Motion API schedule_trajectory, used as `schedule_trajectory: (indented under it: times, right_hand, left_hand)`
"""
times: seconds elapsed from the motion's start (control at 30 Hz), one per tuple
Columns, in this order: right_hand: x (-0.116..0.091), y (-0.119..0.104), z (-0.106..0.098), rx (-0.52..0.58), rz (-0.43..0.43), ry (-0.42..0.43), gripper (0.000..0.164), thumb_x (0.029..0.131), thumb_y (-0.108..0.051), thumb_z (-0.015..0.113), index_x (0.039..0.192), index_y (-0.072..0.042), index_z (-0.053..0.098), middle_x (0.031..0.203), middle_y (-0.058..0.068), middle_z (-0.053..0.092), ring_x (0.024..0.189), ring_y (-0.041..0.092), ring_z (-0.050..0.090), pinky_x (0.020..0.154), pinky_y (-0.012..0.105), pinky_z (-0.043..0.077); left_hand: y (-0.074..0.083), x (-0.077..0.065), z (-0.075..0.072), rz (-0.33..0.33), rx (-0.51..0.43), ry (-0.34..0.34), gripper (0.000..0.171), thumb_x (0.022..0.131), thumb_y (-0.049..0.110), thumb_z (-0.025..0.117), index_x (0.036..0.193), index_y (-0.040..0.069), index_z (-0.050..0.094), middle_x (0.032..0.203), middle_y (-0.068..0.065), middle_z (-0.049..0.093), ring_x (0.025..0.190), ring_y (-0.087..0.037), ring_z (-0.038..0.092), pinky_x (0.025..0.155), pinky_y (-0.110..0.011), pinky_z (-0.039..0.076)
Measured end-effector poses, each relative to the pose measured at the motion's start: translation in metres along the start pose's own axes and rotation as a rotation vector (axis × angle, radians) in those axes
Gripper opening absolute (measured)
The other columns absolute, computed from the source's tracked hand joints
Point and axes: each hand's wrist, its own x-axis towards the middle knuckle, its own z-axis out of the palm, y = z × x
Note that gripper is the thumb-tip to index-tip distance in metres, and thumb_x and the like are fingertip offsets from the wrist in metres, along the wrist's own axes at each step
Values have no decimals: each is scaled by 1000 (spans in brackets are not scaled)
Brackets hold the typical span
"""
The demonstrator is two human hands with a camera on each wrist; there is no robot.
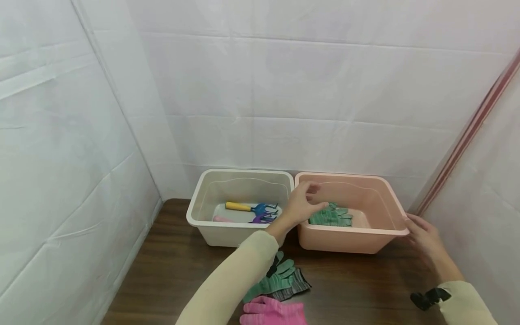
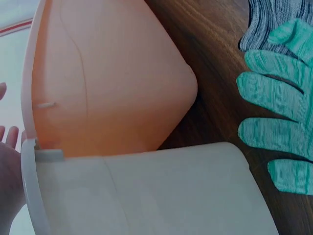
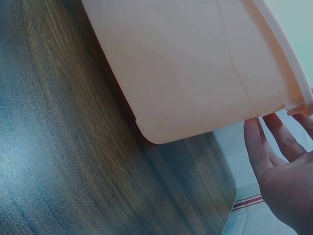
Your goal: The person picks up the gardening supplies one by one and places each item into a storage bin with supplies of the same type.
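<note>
My left hand (image 1: 304, 203) hovers over the left end of a pink plastic bin (image 1: 339, 241), fingers apart and holding nothing. In that bin lies a green glove (image 1: 331, 217), just right of the hand. My right hand (image 1: 424, 234) is at the bin's right end. In the right wrist view its extended fingertips (image 3: 252, 126) touch the outer wall just below the rim. On the near table, a green glove (image 1: 270, 285) overlaps a grey one (image 1: 298, 286), with a pink glove (image 1: 274, 311) in front. My left sleeve hides part of the green one.
A whitish bin (image 1: 223, 234) stands left of the pink one, rims side by side. It holds a small blue fork tool with a yellow handle (image 1: 237, 206) and a purple one (image 1: 264, 218). White sheeting (image 1: 260, 90) encloses the wooden table (image 1: 162, 280) behind and at both sides.
</note>
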Motion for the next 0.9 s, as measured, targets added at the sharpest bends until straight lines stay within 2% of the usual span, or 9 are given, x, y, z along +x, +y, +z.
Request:
schedule_trajectory:
  times: [0.07, 0.17, 0.27, 0.37, 0.47, 0.67, 0.83, 0.9]
  right_hand:
    - [0, 0, 2, -36, 12, 12, 45, 107, -38, 65, 142, -10, 60, 98, -23, 70, 89, 2, 72, 79, 28, 63]
    - [1, 1, 4, -79, 23, 19, 66, 107, -42, 64, 155, 0, 46, 98, -24, 68, 89, 1, 71, 81, 28, 63]
    - [1, 0, 4, -86, 22, 13, 73, 106, -43, 64, 157, 3, 40, 98, -25, 68, 90, 0, 71, 81, 27, 63]
    - [0, -1, 4, -83, 17, 8, 75, 106, -43, 65, 158, 4, 39, 101, -23, 67, 92, 1, 72, 83, 28, 63]
    - [0, -2, 4, -103, 14, 13, 76, 106, -44, 64, 158, 4, 39, 101, -23, 66, 92, 1, 71, 85, 30, 63]
    - [0, -1, 3, -49, 18, 15, 65, 106, -40, 65, 153, 1, 46, 99, -23, 69, 90, 1, 72, 80, 27, 63]
    - [0, -1, 4, -110, 10, 36, 69, 106, -44, 64, 155, 1, 45, 101, -24, 66, 91, -1, 71, 82, 29, 63]
    - [1, 0, 3, -104, 7, 38, 66, 106, -43, 65, 153, 0, 47, 101, -24, 66, 90, 0, 71, 82, 29, 63]
  left_hand:
    - [0, 0, -2, -3, -53, 7, 58, 95, 18, 82, 145, 5, 56, 143, -15, 59, 134, -32, 57, 113, -43, 49]
    - [2, -3, -6, -36, -112, 7, 57, 95, 19, 82, 145, 8, 56, 145, -15, 58, 135, -35, 56, 113, -48, 48]
    - [8, -5, -12, -65, -140, -16, 57, 96, 21, 82, 146, 13, 56, 147, -13, 56, 137, -36, 55, 113, -49, 49]
    - [15, -8, -21, -59, -118, -47, 60, 96, 26, 82, 148, 18, 54, 150, -10, 54, 138, -34, 55, 112, -47, 50]
    - [21, -9, -33, -25, -106, -75, 63, 96, 28, 82, 150, 18, 53, 153, -10, 53, 140, -33, 53, 113, -49, 49]
    - [27, -18, -53, -6, -44, -110, 66, 95, 35, 83, 152, 20, 53, 153, -4, 55, 139, -27, 54, 113, -48, 49]
    - [29, -29, -70, -5, 12, -148, 65, 95, 32, 83, 151, 18, 55, 151, 1, 55, 140, -22, 53, 113, -44, 49]
    - [28, -34, -75, 10, 23, -160, 64, 94, 28, 83, 151, 17, 55, 151, -2, 56, 140, -23, 54, 113, -46, 49]
